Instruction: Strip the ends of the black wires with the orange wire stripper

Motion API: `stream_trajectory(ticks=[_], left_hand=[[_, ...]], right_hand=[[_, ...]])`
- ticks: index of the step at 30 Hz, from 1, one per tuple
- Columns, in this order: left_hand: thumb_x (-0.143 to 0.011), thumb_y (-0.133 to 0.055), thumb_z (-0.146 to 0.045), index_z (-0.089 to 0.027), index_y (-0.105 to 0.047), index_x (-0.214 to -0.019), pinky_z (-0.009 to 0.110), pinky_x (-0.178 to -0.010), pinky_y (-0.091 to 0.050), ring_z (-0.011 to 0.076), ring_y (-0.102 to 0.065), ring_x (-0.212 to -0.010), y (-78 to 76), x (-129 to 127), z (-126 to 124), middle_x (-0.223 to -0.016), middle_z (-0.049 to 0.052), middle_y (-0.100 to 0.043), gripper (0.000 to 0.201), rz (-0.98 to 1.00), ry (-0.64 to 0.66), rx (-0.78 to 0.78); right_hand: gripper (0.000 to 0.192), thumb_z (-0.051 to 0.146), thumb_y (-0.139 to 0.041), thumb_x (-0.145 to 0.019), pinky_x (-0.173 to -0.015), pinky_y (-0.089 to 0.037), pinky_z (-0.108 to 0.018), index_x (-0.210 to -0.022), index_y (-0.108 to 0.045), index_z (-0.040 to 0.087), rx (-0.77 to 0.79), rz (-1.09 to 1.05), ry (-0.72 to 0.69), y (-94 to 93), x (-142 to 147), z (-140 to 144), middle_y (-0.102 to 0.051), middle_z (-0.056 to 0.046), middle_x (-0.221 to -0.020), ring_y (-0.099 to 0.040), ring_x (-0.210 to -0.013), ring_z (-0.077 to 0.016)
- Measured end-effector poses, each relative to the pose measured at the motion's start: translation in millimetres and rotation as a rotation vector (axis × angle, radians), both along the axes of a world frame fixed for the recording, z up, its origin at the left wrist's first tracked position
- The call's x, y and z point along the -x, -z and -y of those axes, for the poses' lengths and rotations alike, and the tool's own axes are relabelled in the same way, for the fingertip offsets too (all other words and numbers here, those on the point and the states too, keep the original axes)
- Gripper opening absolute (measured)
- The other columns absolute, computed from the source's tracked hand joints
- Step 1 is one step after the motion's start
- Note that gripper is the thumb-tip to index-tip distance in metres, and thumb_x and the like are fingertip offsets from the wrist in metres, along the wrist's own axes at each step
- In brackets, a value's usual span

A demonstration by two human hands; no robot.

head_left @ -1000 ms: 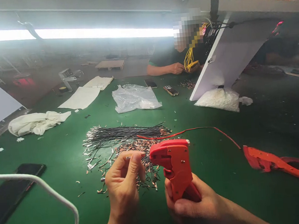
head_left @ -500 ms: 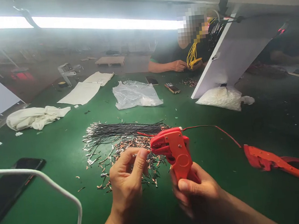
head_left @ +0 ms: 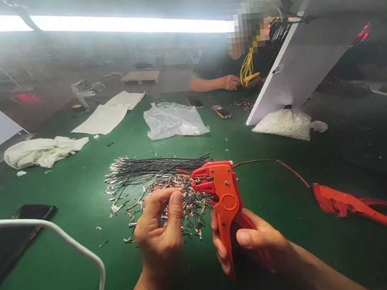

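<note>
Green desk (head_left: 71, 264), wire bits near. Right hand (head_left: 253, 248) grips red stripper (head_left: 223, 192); left hand (head_left: 160, 229) pinches sth tiny, can't tell what. Best keep tool steady, feed straight.

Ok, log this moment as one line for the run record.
right hand: grips orange plastic crimping tool upright | left hand: pinches something too small to identify | below: heap of small metal terminals, green table

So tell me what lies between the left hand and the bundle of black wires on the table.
In the head view, a loose heap of small metal terminals lies on the green mat between the left hand and the bundle of black wires.
</note>
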State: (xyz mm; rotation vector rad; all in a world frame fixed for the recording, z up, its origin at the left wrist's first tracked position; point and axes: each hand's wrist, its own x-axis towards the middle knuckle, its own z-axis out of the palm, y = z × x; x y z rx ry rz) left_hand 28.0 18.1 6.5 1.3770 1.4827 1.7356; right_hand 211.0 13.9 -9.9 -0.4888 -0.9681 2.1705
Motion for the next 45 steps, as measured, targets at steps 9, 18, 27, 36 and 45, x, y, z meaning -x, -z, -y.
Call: stream_trajectory(ticks=[9, 18, 27, 36, 45], left_hand=[[-0.087, -0.062, -0.033, -0.018, -0.064, -0.078, 0.022, -0.049, -0.039, 0.0097, -0.050, -0.050, -5.9, -1.1, -4.3, -0.056, -0.003, -0.054, 0.017, 0.249, 0.178, 0.032], [-0.091, -0.058, -0.033, -0.019, -0.060, -0.077, 0.023, -0.053, -0.038, 0.0095, -0.048, -0.053, -1.5, 1.6, -3.0, -0.058, -0.004, -0.051, 0.019, 0.283, 0.245, 0.089], [-0.082, -0.062, -0.006, -0.020, -0.060, -0.085, 0.032, -0.070, -0.035, 0.0119, -0.049, -0.059, 5.3, -3.6, -3.1, -0.068, -0.003, -0.062, 0.014, -0.599, 0.153, -0.311], [-0.084, -0.060, -0.002, -0.017, -0.056, -0.087, 0.033, -0.070, -0.034, 0.0117, -0.046, -0.058, 8.9, -14.9, 1.3, -0.068, -0.002, -0.064, 0.015, -0.732, 0.199, -0.403], [-0.084, -0.060, -0.001, -0.017, -0.056, -0.089, 0.032, -0.070, -0.034, 0.0112, -0.047, -0.058, 9.3, -15.5, -0.4, -0.063, -0.003, -0.060, 0.016, -0.777, 0.189, -0.435]], right_hand=[[0.041, 0.039, -0.072, -0.079, -0.058, -0.052, -0.028, -0.106, -0.055, 0.013, 0.023, -0.052, -0.044, 2.1, -0.7, 2.9, -0.064, -0.006, -0.080, -0.065, -0.065, -0.0171], [0.038, 0.037, -0.071, -0.080, -0.057, -0.052, -0.027, -0.105, -0.056, 0.013, 0.020, -0.081, -0.040, 2.8, 2.3, 4.2, -0.064, -0.005, -0.078, -0.065, -0.063, -0.0157], [0.037, 0.036, -0.068, -0.087, -0.072, -0.055, -0.034, -0.118, -0.051, 0.025, -0.439, 0.582, 0.621, -3.1, -2.2, -10.0, -0.061, -0.007, -0.108, -0.062, -0.082, -0.0188], [0.070, 0.016, -0.044, -0.099, -0.083, -0.057, -0.044, -0.148, -0.012, 0.055, -1.089, 0.832, 0.775, 2.8, -22.7, -24.6, -0.033, -0.006, -0.145, -0.062, -0.096, -0.0210], [0.032, 0.013, -0.054, -0.095, -0.089, -0.053, -0.041, -0.114, -0.066, 0.036, -1.175, 0.912, 0.692, 0.2, -16.4, -22.0, -0.029, -0.004, -0.141, -0.054, -0.099, -0.0174]])
